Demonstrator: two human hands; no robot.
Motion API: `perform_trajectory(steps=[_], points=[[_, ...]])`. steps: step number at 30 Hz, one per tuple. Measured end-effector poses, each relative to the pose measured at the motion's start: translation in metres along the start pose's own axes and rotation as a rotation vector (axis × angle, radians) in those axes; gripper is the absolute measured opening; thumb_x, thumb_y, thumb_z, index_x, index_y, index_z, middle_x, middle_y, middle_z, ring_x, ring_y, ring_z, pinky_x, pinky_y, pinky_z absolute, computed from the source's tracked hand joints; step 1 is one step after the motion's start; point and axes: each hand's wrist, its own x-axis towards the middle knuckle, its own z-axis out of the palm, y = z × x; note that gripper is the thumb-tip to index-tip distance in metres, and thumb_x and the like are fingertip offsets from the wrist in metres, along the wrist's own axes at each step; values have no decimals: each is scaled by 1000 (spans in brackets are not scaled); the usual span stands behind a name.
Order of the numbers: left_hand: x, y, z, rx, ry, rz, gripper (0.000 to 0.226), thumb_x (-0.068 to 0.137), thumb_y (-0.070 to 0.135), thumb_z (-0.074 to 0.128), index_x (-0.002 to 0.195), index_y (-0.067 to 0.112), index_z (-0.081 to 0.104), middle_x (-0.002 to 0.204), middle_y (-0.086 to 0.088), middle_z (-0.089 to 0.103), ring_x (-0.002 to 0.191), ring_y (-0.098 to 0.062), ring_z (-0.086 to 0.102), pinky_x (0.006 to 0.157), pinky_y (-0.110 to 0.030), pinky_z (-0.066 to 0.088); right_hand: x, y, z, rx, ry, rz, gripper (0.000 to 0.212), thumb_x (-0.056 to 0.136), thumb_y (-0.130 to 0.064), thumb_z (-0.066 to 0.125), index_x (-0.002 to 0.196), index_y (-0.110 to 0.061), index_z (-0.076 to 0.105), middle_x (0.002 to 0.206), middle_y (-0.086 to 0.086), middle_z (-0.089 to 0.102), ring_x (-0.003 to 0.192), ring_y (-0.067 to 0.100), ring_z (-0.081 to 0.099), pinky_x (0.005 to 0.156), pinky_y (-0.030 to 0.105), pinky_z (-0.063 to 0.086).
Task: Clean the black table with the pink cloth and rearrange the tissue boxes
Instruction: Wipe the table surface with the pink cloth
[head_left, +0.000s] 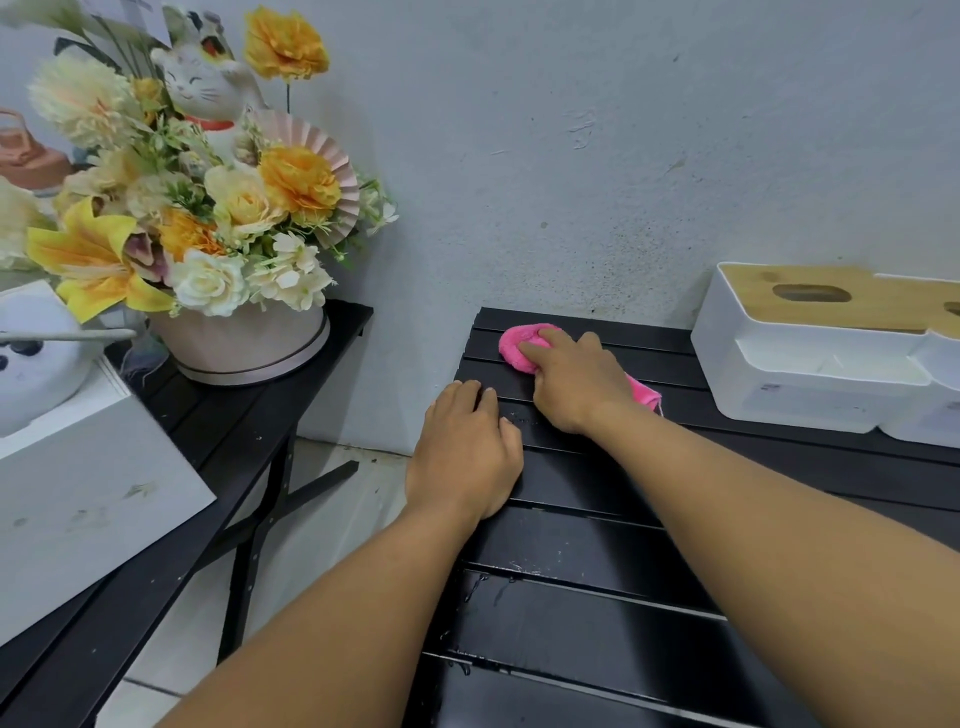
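Currently wiping the black table (571, 540) left of the tissue boxes (810, 364), gripping the bunched pink cloth (517, 345) in the curled right hand (576, 384), bracing with the flat left hand (462, 457) farther left. Risks shoving those boxes with too wide a rightward sweep, or snagging cloth in a slat gap.

The right hand (576, 382) covers the middle of the pink cloth (522, 345) on the black table (597, 613) — only a rounded end toward the wall and a short tail toward the table's right end show. The left hand (467, 452) lies palm down at the table's left edge, its underside unseen. At the table's right end, the second tissue box (940, 374) is cut off by the picture's edge, and the label on the first tissue box (810, 358) is too small to read. The table's near end runs off the bottom edge.
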Motion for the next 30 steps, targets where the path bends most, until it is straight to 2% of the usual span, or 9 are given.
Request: perform_trajectory(steps=[6, 8, 11, 13, 17, 19, 22, 24, 30], points=[[-2, 0, -1, -22, 7, -17, 26, 94, 26, 41, 100, 11, 61, 116, -2, 54, 114, -20, 45, 99, -33, 41, -16, 18, -4, 39, -38, -401, 44, 102, -28, 39, 143, -42, 43, 158, -14, 28, 104, 24, 40, 96, 41, 41], [-2, 1, -2, -15, -2, -35, 24, 94, 28, 40, 94, 11, 58, 114, -1, 52, 114, -20, 44, 96, -34, 42, -11, 30, -3, 13, -12, -300, 42, 100, -26, 39, 139, -40, 47, 157, -13, 31, 103, 26, 42, 96, 42, 42], [-4, 3, -5, -15, -6, -58, 25, 95, 29, 40, 92, 11, 58, 116, 0, 52, 117, -18, 43, 93, -32, 44, -5, 34, 0, 19, 47, 41, 38, 96, -21, 40, 129, -33, 53, 155, -7, 33, 109, 32, 42, 93, 41, 40], [-4, 3, -5, -16, -12, -70, 27, 95, 29, 40, 94, 11, 59, 120, 0, 52, 120, -16, 41, 92, -31, 42, -8, 22, 1, -16, 47, 10, 39, 95, -21, 41, 130, -32, 52, 156, -4, 33, 110, 33, 42, 92, 40, 37], [-4, 5, -5, -16, -8, -73, 28, 95, 29, 41, 97, 10, 61, 124, -1, 52, 124, -16, 40, 93, -31, 42, -23, 26, -1, 0, 21, -328, 46, 101, -27, 39, 146, -37, 40, 159, -10, 28, 107, 29, 42, 92, 39, 42], [-3, 5, -5, -19, -4, -77, 29, 95, 29, 40, 99, 10, 62, 124, 0, 52, 124, -15, 40, 92, -31, 43, -18, 40, -3, -7, 42, -224, 45, 99, -27, 40, 143, -38, 43, 158, -11, 29, 106, 29, 43, 93, 41, 43], [-4, 5, -6, -11, 0, -77, 28, 95, 30, 40, 99, 12, 61, 124, 2, 51, 124, -14, 40, 91, -31, 43, -3, 41, -1, -36, 43, 100, 43, 93, -21, 43, 135, -28, 47, 155, -3, 31, 112, 33, 41, 92, 41, 39], [-3, 6, -6, -10, -4, -77, 28, 95, 30, 40, 98, 12, 61, 125, 1, 52, 125, -14, 39, 92, -31, 43, 6, 25, -1, -48, 21, 128, 46, 89, -20, 46, 136, -23, 45, 155, 1, 31, 115, 35, 39, 94, 41, 36], [-4, 6, -9, 15, -3, -74, 26, 94, 30, 42, 90, 12, 60, 113, -2, 58, 117, -18, 41, 84, -33, 46, 7, -9, -3, -14, -69, -438, 45, 100, -22, 38, 142, -37, 41, 159, -11, 26, 95, 24, 35, 91, 42, 39]])
